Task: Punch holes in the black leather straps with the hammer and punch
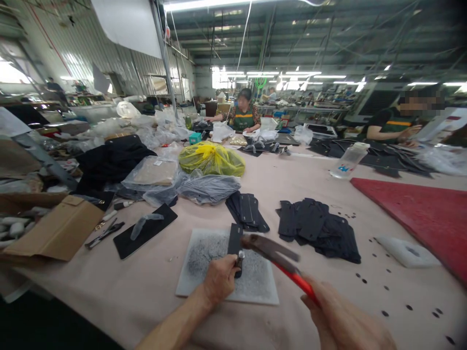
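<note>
L hand (219, 279) is closed round a small metal punch (240, 258), fingers curled tight on the shaft and thumb side up. The punch stands roughly upright, tip down on the near end of a black strip (235, 237). The strip lies on a white pad (204, 287), long axis running away from the person, nearly straight fwd. The pad surface is peppered w/ dark marks.

R hand (343, 316) is wrapped shut on the red handle of a hammer (272, 250). The handle slants up and left from low right, and the dark head is smeared just right of and slightly above the punch top. Can't tell if head and punch touch, prob. a small gap. So the punch sits left of the hammer head, w/ the L hand directly below it and the R hand well back along the handle.

On the table (146, 291), 2 piles of black cut pieces: a big pile (317, 228) right of the pad, a smaller stack (248, 209) behind it. Small dark dots (379, 270) are scattered at right, near a white block (408, 252) and a red mat (419, 214). Cardboard box (54, 233) and scissors (104, 236) at left. 2 co-workers sit at the far side.
</note>
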A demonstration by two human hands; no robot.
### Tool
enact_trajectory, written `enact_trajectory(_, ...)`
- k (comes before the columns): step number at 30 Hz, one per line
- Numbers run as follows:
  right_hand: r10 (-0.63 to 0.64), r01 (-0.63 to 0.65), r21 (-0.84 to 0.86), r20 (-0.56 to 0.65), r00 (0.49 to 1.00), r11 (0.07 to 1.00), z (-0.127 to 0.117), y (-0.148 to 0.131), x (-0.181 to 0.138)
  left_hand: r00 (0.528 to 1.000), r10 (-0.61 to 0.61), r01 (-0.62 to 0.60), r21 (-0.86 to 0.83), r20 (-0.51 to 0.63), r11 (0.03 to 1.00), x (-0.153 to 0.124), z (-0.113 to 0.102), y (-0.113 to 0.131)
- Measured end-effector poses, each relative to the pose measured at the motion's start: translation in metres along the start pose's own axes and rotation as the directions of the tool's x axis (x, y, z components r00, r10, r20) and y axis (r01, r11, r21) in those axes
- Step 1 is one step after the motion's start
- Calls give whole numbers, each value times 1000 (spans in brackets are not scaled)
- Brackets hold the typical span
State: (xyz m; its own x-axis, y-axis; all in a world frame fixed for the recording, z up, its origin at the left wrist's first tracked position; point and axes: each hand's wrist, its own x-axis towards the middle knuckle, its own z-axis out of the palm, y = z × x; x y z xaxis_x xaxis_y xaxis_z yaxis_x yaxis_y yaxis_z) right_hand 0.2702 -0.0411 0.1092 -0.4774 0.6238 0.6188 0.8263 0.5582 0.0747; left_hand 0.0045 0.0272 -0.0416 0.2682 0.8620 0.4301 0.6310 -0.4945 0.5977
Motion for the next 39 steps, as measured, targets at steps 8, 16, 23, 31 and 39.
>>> enact_trajectory(8, -35, 34, 34, 30, 999, 999, 1, -2, 3, 1000, 25, -26, -20, -12, 999, 2, -3, 3)
enact_trajectory(16, -59, 56, 49, 62, 996, 997, 4, -5, 0, 999, 46, -46, -11, -15, 999, 2, -2, 1)
enact_trajectory(23, 488, -566, 249, 312, 815, 786, 11, 21, -44, 999, 49, -49, 5, -6, 999, 1, -2, 0)
enact_trajectory(31, 753, -840, -15, 452, 479, 543, 52, 115, -158, 1000, 24, -24, 48, 16, 999, 2, -3, -4)
enact_trajectory(39, 378, -495, 390, 340, 861, 777, 102, 9, -35, 998, -52, 53, -25, 32, 998, 4, -8, -2)
